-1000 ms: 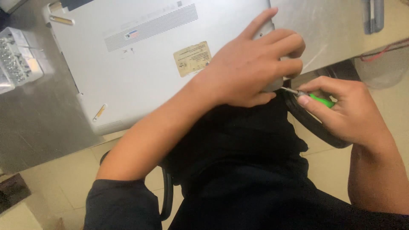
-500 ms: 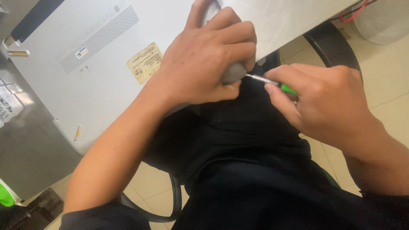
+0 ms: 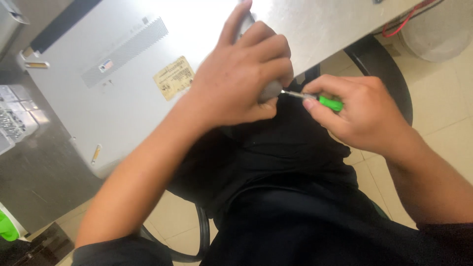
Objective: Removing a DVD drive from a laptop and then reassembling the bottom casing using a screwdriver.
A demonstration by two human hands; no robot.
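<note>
Seated on a dark chair over pale floor tiles, black clothing filling the near foreground. Right hand curled tight around a screwdriver, fingers closed on its bright green plastic handle, thin steel shaft pointing left at the near corner of the laptop. Left hand clamped over that same corner, fingers bent down over the edge, thumb underneath, pinning the machine against the table. Tip hidden behind the left fingers, so seating in a screw head impossible to confirm. Best done, by the look of it, with the shaft kept square to the screw, firm push along the axis, slow turns from the fingertips rather than the wrist, and steady downward pressure from the left hand to stop the case sliding; likely risk a slipped tip scoring the shell or rounding a small head. Laptop lying upside down, base up: smooth matte silver shell, rounded corners, a long perforated vent strip, a yellowish paper label, a small coloured sticker, a dark band along the far edge. Table top brushed grey metal, dull and faintly streaked. At far left a clear plastic parts tray with small compartments; at lower left a green object, only partly in view. Beyond the table's right end, a red cable and a round grey bin.
</note>
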